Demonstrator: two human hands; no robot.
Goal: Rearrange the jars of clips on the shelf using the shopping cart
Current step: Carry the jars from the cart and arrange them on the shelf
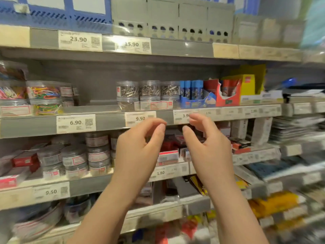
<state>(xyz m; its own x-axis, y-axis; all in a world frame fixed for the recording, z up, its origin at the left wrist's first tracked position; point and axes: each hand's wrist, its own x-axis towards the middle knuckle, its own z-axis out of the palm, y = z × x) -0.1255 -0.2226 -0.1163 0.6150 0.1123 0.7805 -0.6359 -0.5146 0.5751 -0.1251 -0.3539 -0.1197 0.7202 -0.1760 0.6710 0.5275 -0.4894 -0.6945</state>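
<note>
both hands are raised in front of the middle shelf (109, 121), level with its front rail. the left hand (139, 147) is released and grasps nothing, its fingers half curled, thumb and forefinger apart. the right hand (207, 145) is the same, loosely curved and holding nothing, its fingertips (192, 118) lying over a price tag on the rail. a narrow gap separates the two hands; neither touches a jar.

the jars of silver clips (149, 92) stand on the middle shelf just above the hands, three across and two high, behind a low clear lip (91, 109) along the shelf's edge. their right side sits close against a box of blue glue sticks (191, 94). to their left the shelf floor lies bare for a wide stretch (95, 102), as far as the jars of coloured clips (44, 95), stacked two high at the left. above both groups there is headroom under the upper shelf (181, 47).

a 9.50 tag (140, 118) hangs on the rail below the silver jars and a 6.90 tag (76, 123) below the left end of the bare stretch. on the lower shelf (88, 184), to the left of the left forearm, more stacked jars (75, 159) stand close together. the edges of the view are blurred.
</note>
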